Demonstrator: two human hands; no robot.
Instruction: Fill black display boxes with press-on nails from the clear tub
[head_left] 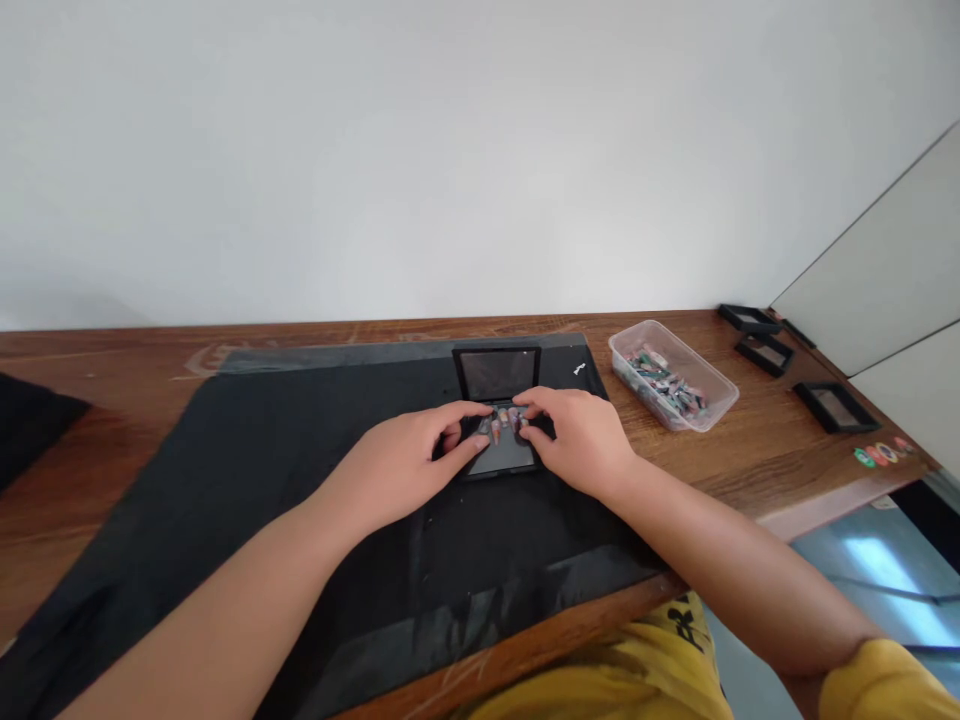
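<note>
A small black hinged display case point(497, 375) lies open on a black mat point(262, 470), its lid standing up at the back. Several small coloured press-on nails point(504, 421) sit in a row on the case's base. My left hand point(409, 458) rests on the left side of the base with its fingertips at the nails. From the other side, my right hand point(576, 435) touches the same row with its fingertips. Whether either hand pinches a nail is hidden by the fingers.
A clear plastic tub point(701, 378) of colourful small pieces stands to the right on the wooden table point(750, 460). Three more black cases point(834, 405) lie at the far right, with round stickers point(877, 455) near the table's edge. A dark cloth point(30, 420) lies at the left.
</note>
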